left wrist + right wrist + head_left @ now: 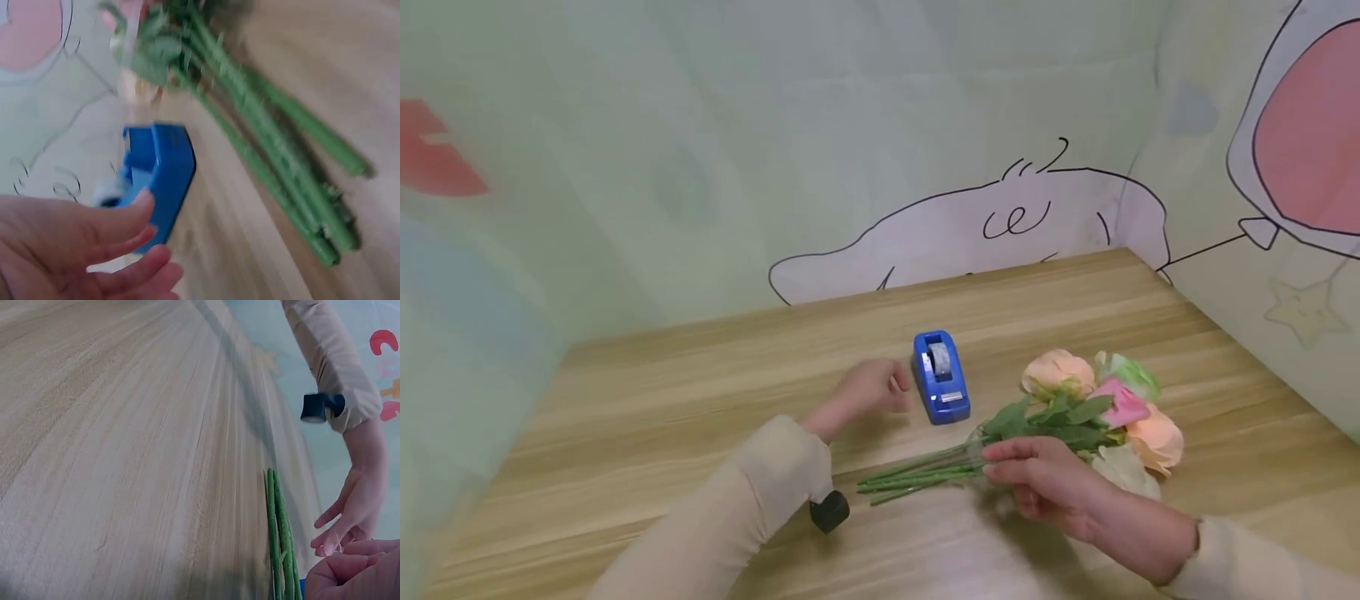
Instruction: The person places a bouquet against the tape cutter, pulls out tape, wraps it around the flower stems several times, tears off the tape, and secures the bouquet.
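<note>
A bouquet of artificial flowers (1060,417) lies on the table, its green stems (917,479) pointing left. My right hand (1060,483) is at the upper stems, thumb and finger pinching at a piece of clear tape (976,448) there. In the right wrist view those fingertips meet beside the stems (284,544). My left hand (868,392) is just left of a blue tape dispenser (942,379), fingers loosely bent and holding nothing. From the left wrist, the hand (94,250) overlaps the dispenser (164,175), which is blurred.
The wooden table (700,400) meets a printed cloth backdrop (700,167) at its back and right edges. A black wrist camera (830,511) sticks out from the left sleeve (760,483), close to the stem ends.
</note>
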A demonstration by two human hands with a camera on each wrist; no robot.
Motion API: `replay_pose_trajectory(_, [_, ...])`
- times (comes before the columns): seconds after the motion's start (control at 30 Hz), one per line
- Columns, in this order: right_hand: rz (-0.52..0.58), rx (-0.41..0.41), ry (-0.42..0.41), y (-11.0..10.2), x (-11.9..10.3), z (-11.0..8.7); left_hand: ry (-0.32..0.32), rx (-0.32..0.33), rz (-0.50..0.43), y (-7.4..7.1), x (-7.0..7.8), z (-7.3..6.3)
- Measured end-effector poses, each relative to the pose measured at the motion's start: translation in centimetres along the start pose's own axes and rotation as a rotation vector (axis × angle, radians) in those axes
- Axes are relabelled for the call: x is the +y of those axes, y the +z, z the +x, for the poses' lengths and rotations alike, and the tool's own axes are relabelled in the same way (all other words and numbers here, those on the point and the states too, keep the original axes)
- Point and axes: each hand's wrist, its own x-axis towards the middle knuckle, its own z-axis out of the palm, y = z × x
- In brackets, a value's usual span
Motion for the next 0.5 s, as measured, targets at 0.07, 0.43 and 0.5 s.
replay_pose_trajectory(0.07, [-0.004,0.003,0.004,0.0,-0.1,0.0,0.041,-0.111,0.043,0.0,0.5,-0.8])
replay_pose_trajectory(0.43, [-0.033,-0.008,-0.029,0.0,0.1,-0.1,0.224,-0.208,0.171,3.9,2.7,-4.2])
replay_pose_trajectory(0.5, [-0.037,-0.005,-0.029,0.1,0.2,-0.1,0.25,-0.148,0.195,4.6,2.6,-4.4])
